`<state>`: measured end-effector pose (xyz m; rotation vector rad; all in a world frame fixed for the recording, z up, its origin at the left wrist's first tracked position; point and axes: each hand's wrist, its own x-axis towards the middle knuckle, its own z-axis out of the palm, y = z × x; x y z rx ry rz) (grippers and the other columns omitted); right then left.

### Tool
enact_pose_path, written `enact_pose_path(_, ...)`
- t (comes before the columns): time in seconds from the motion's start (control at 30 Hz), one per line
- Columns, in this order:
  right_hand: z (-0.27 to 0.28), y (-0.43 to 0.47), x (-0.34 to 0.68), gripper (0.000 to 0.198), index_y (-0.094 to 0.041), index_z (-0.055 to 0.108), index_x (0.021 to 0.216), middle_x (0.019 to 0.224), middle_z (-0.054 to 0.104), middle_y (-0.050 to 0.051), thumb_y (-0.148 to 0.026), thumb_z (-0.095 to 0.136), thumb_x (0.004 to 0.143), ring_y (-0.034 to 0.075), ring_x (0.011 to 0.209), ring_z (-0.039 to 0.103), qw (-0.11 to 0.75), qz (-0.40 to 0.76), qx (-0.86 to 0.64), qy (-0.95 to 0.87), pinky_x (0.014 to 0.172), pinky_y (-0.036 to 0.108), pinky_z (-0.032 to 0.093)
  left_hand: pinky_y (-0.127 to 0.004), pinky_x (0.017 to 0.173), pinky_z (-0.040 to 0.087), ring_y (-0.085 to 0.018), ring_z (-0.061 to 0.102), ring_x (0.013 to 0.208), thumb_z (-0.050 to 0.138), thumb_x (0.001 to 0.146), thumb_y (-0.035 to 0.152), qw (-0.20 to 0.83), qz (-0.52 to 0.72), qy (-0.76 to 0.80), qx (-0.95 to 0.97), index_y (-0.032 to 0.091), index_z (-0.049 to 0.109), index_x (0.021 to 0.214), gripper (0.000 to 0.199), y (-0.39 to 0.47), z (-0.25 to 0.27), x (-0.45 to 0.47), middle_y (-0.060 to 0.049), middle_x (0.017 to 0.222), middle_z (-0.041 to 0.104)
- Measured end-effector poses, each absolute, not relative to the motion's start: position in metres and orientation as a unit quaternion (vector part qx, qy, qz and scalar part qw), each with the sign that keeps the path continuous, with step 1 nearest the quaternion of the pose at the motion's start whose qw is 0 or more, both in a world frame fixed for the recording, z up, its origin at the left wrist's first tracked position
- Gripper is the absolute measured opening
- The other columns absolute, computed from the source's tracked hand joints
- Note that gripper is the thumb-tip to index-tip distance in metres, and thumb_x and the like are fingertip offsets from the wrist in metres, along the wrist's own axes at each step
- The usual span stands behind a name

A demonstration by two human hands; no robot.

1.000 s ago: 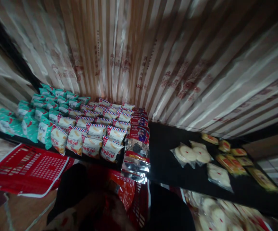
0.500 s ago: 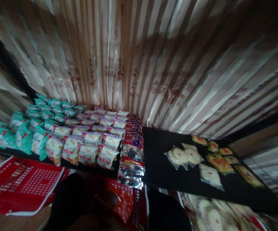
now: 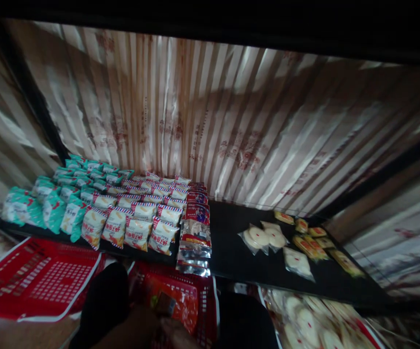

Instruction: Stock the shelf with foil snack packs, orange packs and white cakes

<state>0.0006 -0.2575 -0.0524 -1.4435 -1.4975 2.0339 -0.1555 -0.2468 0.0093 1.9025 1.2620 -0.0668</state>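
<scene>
My left hand (image 3: 142, 324) is a dark shape low in the picture, between my knees. Beside it, at the bottom edge, shows part of my right hand (image 3: 178, 334). Both are near the red-orange plastic packet (image 3: 184, 304), which lies in the middle red basket (image 3: 205, 310). Shadow and blur hide the fingers, so I cannot make out whether either hand touches or grips anything. Behind them, on the black shelf (image 3: 228, 264), stand white snack bags (image 3: 137, 233), teal snack bags (image 3: 53, 213) and a row of red-and-silver packets (image 3: 195, 230).
Round white cakes in clear bags (image 3: 259, 236) and yellow packets (image 3: 308, 246) lie on the shelf's right half. An empty-looking red basket (image 3: 55, 281) stands at left; another with bagged white cakes (image 3: 306, 317) is at lower right. A dark upper board (image 3: 210, 22) overhangs.
My view has tilted up and pulled back, bringing the upper board into sight. My hands show more clearly over the middle basket. The goods on the shelf keep their arrangement.
</scene>
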Motion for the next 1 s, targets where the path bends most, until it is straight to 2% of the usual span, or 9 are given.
enact_pose_path(0.07,-0.049,-0.256,0.013,0.053,-0.029,0.065,0.109,0.118,0.063,0.004,-0.059,0.063,0.066,0.030,0.121,0.046,0.115,0.668,-0.514,-0.525,0.104,0.041,0.029,-0.043,0.079,0.049,-0.023,0.062,0.089,0.052,0.086,0.022,0.372,-0.055,0.509,0.774,0.016,0.063,0.095,0.016,-0.240,0.013,-0.157,-0.009,0.096,0.066)
enact_pose_path(0.17,-0.039,-0.260,0.030,0.065,-0.027,0.062,0.115,0.124,0.059,0.006,-0.063,0.064,0.062,0.029,0.125,0.042,0.153,0.653,-0.518,-0.531,0.107,0.040,0.025,-0.038,0.076,0.048,-0.025,0.065,0.084,0.045,0.082,0.015,0.283,-0.063,0.503,0.814,0.017,0.067,0.085,0.022,-0.231,0.029,-0.162,-0.010,0.088,0.070)
enact_pose_path(0.23,-0.030,-0.264,0.034,0.067,-0.024,0.064,0.111,0.113,0.064,0.007,-0.069,0.059,0.063,0.028,0.116,0.050,0.188,0.665,-0.496,-0.526,0.100,0.040,0.035,-0.032,0.071,0.047,-0.024,0.065,0.080,0.044,0.081,0.018,0.244,-0.035,0.498,0.831,0.017,0.067,0.082,0.023,-0.227,0.046,-0.165,-0.009,0.083,0.071)
enact_pose_path(0.33,-0.011,-0.270,0.030,0.062,-0.018,0.068,0.090,0.081,0.068,0.005,-0.072,0.060,0.060,0.022,0.081,0.062,0.242,0.685,-0.460,-0.511,0.077,0.034,0.047,-0.028,0.066,0.045,-0.022,0.066,0.074,0.043,0.082,0.023,0.233,0.004,0.498,0.835,0.019,0.067,0.074,0.026,-0.223,0.079,-0.165,-0.007,0.077,0.071)
enact_pose_path(0.43,0.016,-0.270,0.027,0.053,-0.016,0.064,0.065,0.059,0.059,-0.001,-0.068,0.065,0.058,0.013,0.058,0.053,0.311,0.634,-0.497,-0.504,0.061,0.026,0.043,-0.025,0.067,0.044,-0.020,0.066,0.077,0.045,0.083,0.027,0.250,0.062,0.492,0.831,0.022,0.068,0.079,0.023,-0.218,0.109,-0.162,-0.004,0.079,0.071)
enact_pose_path(0.5,0.036,-0.268,0.028,0.050,-0.016,0.063,0.062,0.056,0.057,-0.002,-0.066,0.064,0.062,0.011,0.054,0.050,0.331,0.614,-0.504,-0.510,0.057,0.024,0.040,-0.026,0.072,0.044,-0.021,0.065,0.085,0.048,0.082,0.030,0.254,0.134,0.501,0.816,0.025,0.067,0.090,0.021,-0.212,0.124,-0.161,-0.002,0.089,0.071)
enact_pose_path(0.6,0.063,-0.264,0.033,0.045,-0.016,0.066,0.066,0.060,0.061,0.000,-0.060,0.064,0.066,0.013,0.058,0.052,0.369,0.591,-0.503,-0.511,0.058,0.024,0.041,-0.027,0.079,0.044,-0.020,0.063,0.091,0.051,0.082,0.035,0.291,0.252,0.527,0.758,0.027,0.062,0.108,0.030,-0.204,0.134,-0.161,-0.002,0.100,0.069)
enact_pose_path(0.73,0.079,-0.259,0.038,0.040,-0.015,0.066,0.072,0.066,0.064,0.001,-0.055,0.067,0.067,0.013,0.060,0.054,0.426,0.585,-0.504,-0.471,0.060,0.025,0.042,-0.027,0.075,0.048,-0.017,0.063,0.085,0.050,0.082,0.039,0.409,0.398,0.509,0.645,0.022,0.048,0.126,0.047,-0.203,0.125,-0.158,-0.005,0.103,0.067)
enact_pose_path(1.0,0.101,-0.257,0.049,0.043,-0.016,0.066,0.077,0.063,0.065,0.001,-0.054,0.073,0.059,0.014,0.055,0.055,0.497,0.569,-0.533,-0.380,0.055,0.025,0.044,-0.027,0.068,0.049,-0.013,0.060,0.073,0.053,0.079,0.033,0.516,0.417,0.498,0.559,0.018,0.041,0.128,0.052,-0.236,0.081,-0.129,-0.005,0.093,0.063)
